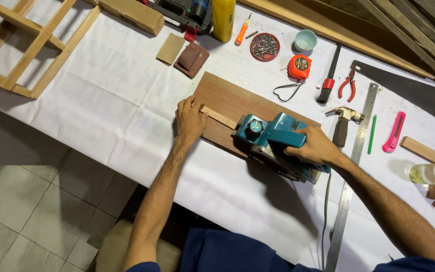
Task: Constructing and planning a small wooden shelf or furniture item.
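Teal electric hand planer sits on a thin pale wooden strip laid across a flat reddish-brown wooden board, near the front edge of the white-covered workbench; we see our right hand wrapped closed around the planer's top handle, and our left hand pressed palm-down, fingers mostly extended, on the strip's free end at the board's left side; the planer covers the strip's other end.

Toward the bench's back edge lie a round red tin of metal screws, an orange tape measure, a small pale blue cup, an orange-handled screwdriver and the base of a yellow bottle; just left of the board's far corner rest a tan sheet of sandpaper and a brown sanding block.

Right of the planer we note a steel-headed claw hammer, a long steel ruler running toward the front edge, red-handled pliers, a green pencil, a pink utility knife and a dark handsaw blade; a pale wooden ladder-like frame occupies the back left corner; a clear plastic bottle lies at the right edge.
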